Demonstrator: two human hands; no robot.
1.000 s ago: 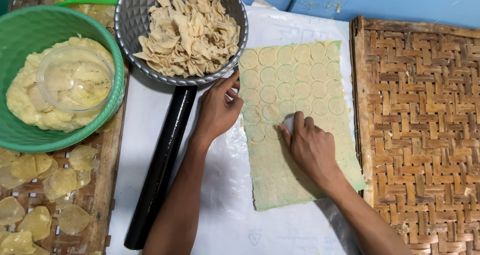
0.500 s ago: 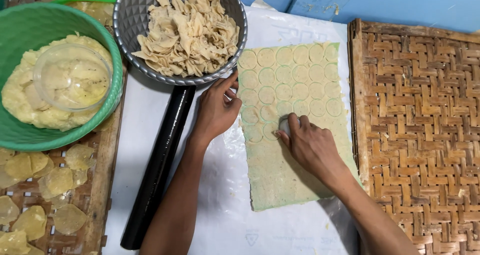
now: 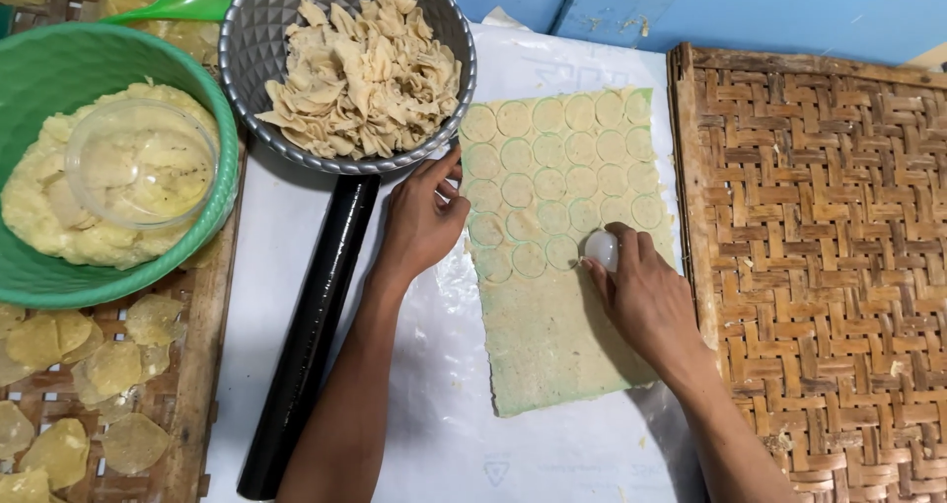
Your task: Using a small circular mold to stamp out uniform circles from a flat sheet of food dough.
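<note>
Dough sheet, pale green and rolled thin, lies flat on a white plastic sheet in the middle of the view, between a woven bamboo tray on the right and a black rolling pin on the left. Its upper half is marked with rows of round cut circles; its lower half is unmarked. The right hand rests on the dough sheet, its fingers closed around a small clear round cutter, which presses against the dough at the lower edge of the cut rows. The left hand lies with its palm down on the plastic at the left edge of the dough sheet, fingers loosely spread and holding nothing, their tips near the edge.

Above the left hand, a grey metal bowl holds a heap of dough scraps, and its rim overlaps the top end of the rolling pin. At far left, a green bowl holds a mass of yellowish dough with a clear plastic cup set on it. Below it, translucent round pieces lie on a slatted rack.
</note>
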